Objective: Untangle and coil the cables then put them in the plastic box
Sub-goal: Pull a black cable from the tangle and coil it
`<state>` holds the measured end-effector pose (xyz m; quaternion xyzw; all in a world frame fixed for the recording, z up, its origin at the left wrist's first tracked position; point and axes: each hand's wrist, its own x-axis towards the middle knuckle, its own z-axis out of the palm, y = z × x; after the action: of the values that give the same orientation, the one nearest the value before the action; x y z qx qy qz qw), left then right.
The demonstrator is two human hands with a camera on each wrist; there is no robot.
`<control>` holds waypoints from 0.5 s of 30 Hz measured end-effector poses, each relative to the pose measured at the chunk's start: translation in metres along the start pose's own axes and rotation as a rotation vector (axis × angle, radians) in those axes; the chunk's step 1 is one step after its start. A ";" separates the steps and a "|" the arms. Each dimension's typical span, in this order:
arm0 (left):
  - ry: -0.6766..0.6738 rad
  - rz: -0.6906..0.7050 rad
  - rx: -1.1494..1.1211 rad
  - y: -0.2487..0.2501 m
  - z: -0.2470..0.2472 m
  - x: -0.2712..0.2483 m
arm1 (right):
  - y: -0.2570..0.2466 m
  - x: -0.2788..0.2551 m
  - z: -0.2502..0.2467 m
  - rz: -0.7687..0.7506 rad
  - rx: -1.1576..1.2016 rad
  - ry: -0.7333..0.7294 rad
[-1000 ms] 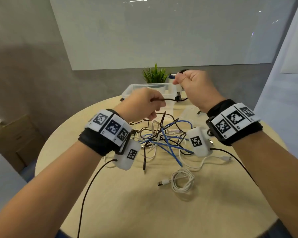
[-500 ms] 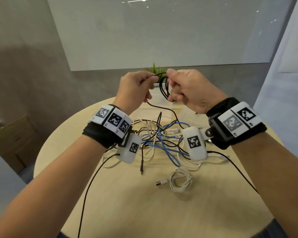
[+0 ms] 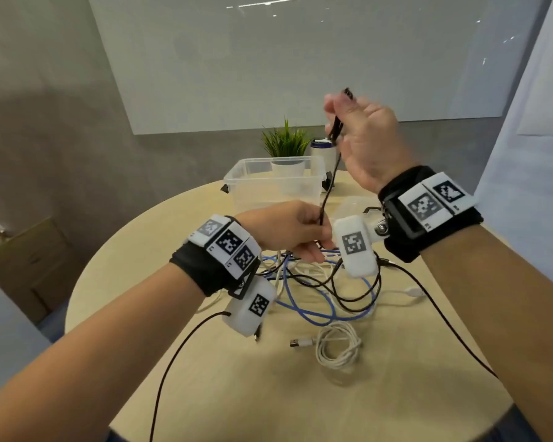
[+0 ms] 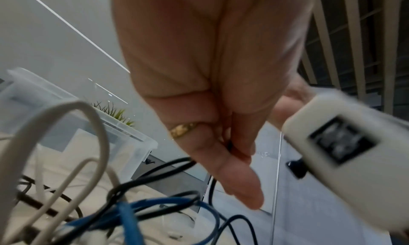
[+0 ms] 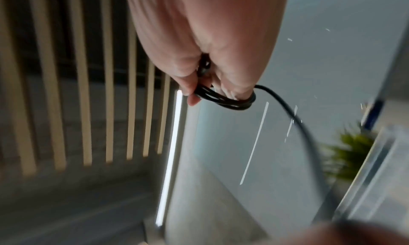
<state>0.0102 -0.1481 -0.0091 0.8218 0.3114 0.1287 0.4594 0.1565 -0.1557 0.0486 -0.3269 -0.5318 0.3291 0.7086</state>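
Note:
My right hand [image 3: 353,122] is raised above the table and grips a small coil of black cable [image 5: 225,100] wound around its fingers. From the coil the black cable [image 3: 328,189] runs down to my left hand [image 3: 297,231], which pinches it just above the tangle. The tangle of black, blue and white cables [image 3: 320,282] lies on the round wooden table [image 3: 380,393] under both hands. A coiled white USB cable [image 3: 337,347] lies apart, nearer to me. The clear plastic box [image 3: 272,186] stands open behind the tangle.
A small potted plant [image 3: 284,145] and a white cylinder with a blue rim [image 3: 323,151] stand behind the box. The clear lid [image 3: 355,205] lies to the right of the box. A cardboard box [image 3: 23,260] sits on the floor at left.
My hands were together high up at the coil. Now the right hand has risen with the coil and the left has dropped down along the black cable to just above the tangle.

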 end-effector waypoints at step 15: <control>0.759 0.375 0.190 0.016 -0.054 0.004 | 0.016 -0.021 -0.009 0.159 -0.543 -0.353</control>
<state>-0.0078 -0.1152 0.0332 0.7971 0.3139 0.4741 0.2033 0.1584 -0.1646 0.0221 -0.4823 -0.6874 0.2810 0.4646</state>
